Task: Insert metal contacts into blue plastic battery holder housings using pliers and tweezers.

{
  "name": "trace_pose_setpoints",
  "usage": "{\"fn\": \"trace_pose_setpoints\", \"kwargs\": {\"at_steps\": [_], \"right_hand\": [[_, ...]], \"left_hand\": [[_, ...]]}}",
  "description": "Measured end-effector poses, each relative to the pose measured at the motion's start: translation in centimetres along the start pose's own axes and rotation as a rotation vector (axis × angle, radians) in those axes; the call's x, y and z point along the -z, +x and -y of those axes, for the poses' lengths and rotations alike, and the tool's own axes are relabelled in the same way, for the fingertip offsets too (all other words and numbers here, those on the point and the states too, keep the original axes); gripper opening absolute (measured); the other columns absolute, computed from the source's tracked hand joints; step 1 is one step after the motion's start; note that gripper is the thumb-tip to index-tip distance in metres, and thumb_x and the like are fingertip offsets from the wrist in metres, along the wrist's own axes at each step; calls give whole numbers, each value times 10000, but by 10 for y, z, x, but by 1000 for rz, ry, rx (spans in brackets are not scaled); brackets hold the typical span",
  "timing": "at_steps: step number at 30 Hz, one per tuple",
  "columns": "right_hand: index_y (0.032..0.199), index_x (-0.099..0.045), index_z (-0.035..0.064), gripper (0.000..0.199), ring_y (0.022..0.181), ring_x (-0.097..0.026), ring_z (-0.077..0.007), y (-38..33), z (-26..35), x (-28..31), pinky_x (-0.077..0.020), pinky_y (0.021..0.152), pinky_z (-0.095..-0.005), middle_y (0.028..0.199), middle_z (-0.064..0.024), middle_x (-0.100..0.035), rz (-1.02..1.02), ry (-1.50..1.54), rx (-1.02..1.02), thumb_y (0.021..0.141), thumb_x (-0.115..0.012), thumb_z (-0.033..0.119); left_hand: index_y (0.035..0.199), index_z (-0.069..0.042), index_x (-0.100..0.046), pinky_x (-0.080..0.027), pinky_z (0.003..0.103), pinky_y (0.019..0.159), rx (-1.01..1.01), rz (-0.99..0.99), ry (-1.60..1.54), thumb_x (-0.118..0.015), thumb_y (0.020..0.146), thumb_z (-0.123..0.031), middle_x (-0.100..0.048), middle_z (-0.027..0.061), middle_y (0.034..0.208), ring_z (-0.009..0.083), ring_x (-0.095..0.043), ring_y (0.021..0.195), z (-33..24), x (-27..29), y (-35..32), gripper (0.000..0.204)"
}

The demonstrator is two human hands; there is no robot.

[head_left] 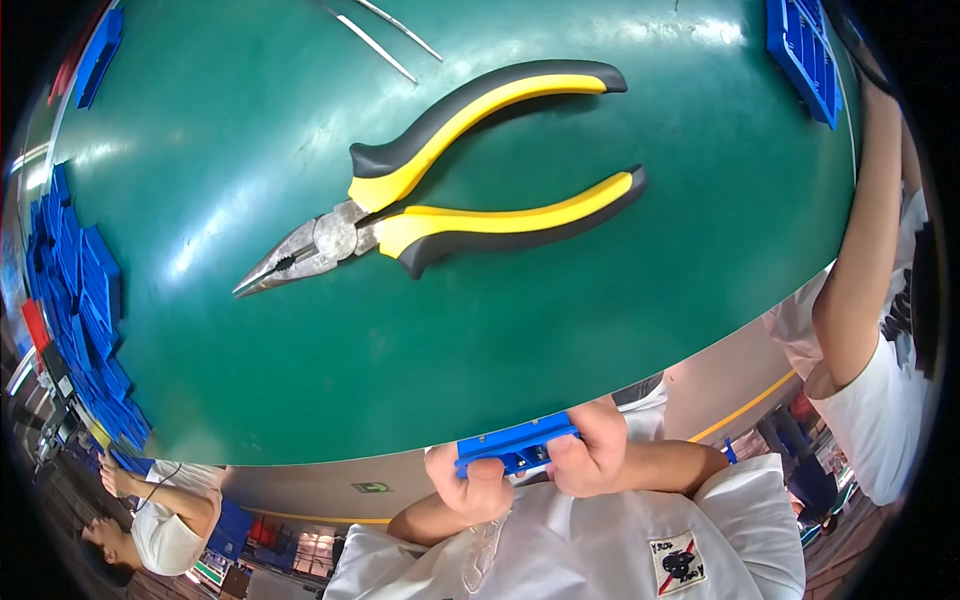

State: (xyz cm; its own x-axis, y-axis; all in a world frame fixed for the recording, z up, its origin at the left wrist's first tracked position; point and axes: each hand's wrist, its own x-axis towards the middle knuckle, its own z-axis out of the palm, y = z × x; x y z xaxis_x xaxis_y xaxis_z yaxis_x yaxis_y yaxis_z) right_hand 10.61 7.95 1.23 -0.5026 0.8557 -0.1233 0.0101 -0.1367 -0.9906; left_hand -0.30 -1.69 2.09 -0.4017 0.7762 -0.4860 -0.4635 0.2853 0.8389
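A small blue plastic part (515, 438) is gripped between my two hands at the near edge of the green table. My left hand (470, 488) pinches its left end, with the thumb pressed on the face. On its right end my right hand (592, 452) is closed the same way, the thumb bent over the front. Small dark spots or holes show on the part between the thumbs. Farther off lie pliers (337, 233) with yellow and black handles, spread apart, their jaws pointing left. Neither hand touches them.
Many blue plastic pieces (98, 290) are heaped along the left table edge. Tweezers (378, 48) lie at the far side, and a blue compartmented piece (805, 62) sits far right. One co-worker's arm (868, 230) is at the right; another person (178, 520) is at lower left.
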Motion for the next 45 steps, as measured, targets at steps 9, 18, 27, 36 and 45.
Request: {"fn": "trace_pose_setpoints", "kwargs": {"at_steps": [9,18,27,36,45], "right_hand": [[1105,-594,-107,312,751,-627,-320,-6,-1,5,-485,695,-368,920,-193,-650,77,41,7,895,-565,121],[1097,-590,-102,296,766,-598,-326,-14,16,2,-456,726,-395,899,-182,-634,63,87,-229,887,-537,99],[1071,-590,-86,250,732,-581,-320,-18,28,-2,-446,691,-397,866,-173,-615,-20,103,-363,888,-529,74],[1205,-549,-55,293,825,-614,-174,-6,13,20,-492,737,-309,1010,-121,-634,260,419,-308,954,-522,96],[1425,-378,12,483,1034,-556,-94,-9,41,29,-472,897,-258,1233,-79,-553,213,382,-253,959,-502,26]], "left_hand": [[1066,11,-554,-493,286,489,-101,-154,193,-519,932,-580,-639,97,836,162,-618,640,10,-3,-5,607],[1183,-68,-485,-472,297,430,133,-17,73,-494,962,-547,-629,119,864,174,-602,596,-19,-12,-11,528],[1210,-72,-467,-506,326,569,-23,-173,53,-478,1022,-378,-627,126,974,173,-602,732,-14,-21,-24,359],[1226,69,-544,-434,234,453,-94,72,127,-538,938,-557,-658,124,880,121,-578,587,0,-1,9,689],[1428,35,-351,-440,469,1026,-415,172,94,-884,631,-67,-476,259,1380,381,-514,1256,-25,-2,-6,964]]}}
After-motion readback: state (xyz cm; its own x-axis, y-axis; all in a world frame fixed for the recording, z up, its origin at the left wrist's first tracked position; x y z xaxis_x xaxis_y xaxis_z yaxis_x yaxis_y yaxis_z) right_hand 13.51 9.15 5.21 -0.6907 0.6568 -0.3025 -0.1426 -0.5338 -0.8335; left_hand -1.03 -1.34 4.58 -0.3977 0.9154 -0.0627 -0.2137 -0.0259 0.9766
